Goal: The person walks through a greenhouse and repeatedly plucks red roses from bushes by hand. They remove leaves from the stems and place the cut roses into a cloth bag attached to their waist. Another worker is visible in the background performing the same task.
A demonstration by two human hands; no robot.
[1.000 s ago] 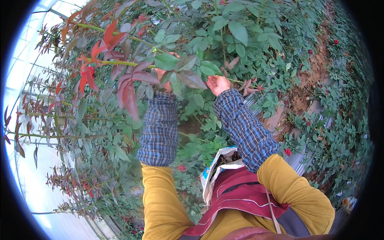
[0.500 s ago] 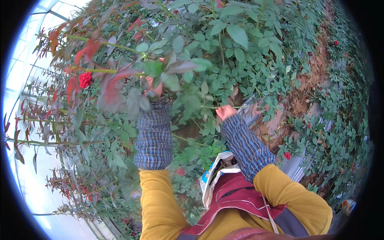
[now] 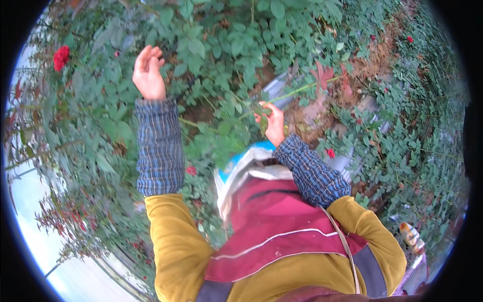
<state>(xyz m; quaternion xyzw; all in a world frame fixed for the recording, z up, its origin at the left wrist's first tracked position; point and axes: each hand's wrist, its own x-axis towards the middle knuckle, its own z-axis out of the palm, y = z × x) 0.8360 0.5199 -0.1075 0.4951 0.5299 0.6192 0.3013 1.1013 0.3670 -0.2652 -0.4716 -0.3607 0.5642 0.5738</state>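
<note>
A thin green stem [image 3: 303,89], red leaves [image 3: 322,76] near its far tip, slants up rightward, pinched in the right hand [image 3: 273,124]

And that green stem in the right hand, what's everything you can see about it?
The stem is slim and light green, with reddish leaves near its right end. It slants up to the right, in front of brown ground. The right hand pinches it; its lower-left end is lost among green leaves.
</note>
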